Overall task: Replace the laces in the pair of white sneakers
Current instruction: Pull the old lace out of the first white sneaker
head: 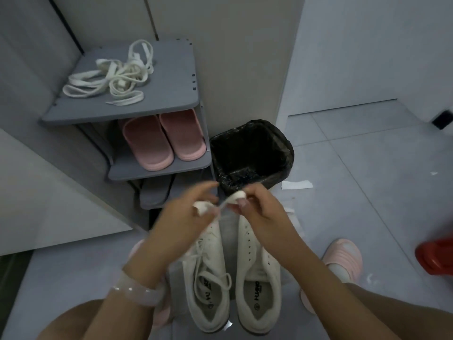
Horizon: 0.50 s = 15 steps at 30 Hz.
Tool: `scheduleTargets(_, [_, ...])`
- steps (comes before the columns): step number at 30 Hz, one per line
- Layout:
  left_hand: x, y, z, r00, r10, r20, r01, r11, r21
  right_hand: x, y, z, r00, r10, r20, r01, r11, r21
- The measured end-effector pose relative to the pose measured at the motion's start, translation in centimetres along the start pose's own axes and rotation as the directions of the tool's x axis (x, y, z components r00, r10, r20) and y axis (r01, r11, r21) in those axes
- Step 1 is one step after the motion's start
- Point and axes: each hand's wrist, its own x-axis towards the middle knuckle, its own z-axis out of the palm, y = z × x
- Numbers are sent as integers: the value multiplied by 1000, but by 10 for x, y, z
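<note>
Two white sneakers stand side by side on the floor between my knees. The left sneaker has a lace threaded and tied. The right sneaker shows bare eyelets with no lace. Above their toes my left hand and my right hand together hold a white lace, bunched in the left fingers and pinched in the right. The left hand is blurred. A tangle of off-white laces lies on top of the grey shoe rack.
Pink slippers sit on the rack's middle shelf, grey ones lower down. A bin with a black bag stands right of the rack. Paper scraps lie on the tiled floor. A red object is at the right edge.
</note>
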Motion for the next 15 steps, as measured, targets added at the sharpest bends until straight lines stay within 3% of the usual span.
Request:
scheduleTargets(2, [0, -3, 18, 994, 66, 83, -65, 998, -13, -2, -34, 2, 990, -36, 138, -1, 966, 258])
scheduleTargets(4, [3, -4, 22, 993, 98, 65, -88, 986, -145, -4, -50, -2, 972, -36, 233, -77, 887, 456])
scheduleTargets(7, [7, -1, 21, 974, 58, 217, 18, 943, -332, -10, -56, -15, 907, -38, 418, -239, 771, 590])
scheduleTargets(9, [8, -3, 27, 965, 40, 260, 32, 963, -266, -17, -59, -22, 809, -51, 586, -330, 785, 525])
scheduleTargets(11, [8, -3, 30, 988, 49, 144, -23, 984, -177, -19, -58, -30, 795, 13, 606, -355, 820, 448])
scheduleTargets(13, [8, 0, 27, 998, 41, 43, -28, 962, -272, -12, -43, -41, 894, 185, 408, -311, 912, 269])
scheduleTargets(14, [8, 3, 24, 1000, 0, 10, 4, 932, -362, -7, -31, -49, 941, 234, 246, -249, 968, 33])
scheduleTargets(15, [8, 8, 19, 999, -47, -5, 39, 891, -452, -3, -21, -55, 960, 237, 148, -186, 938, -291])
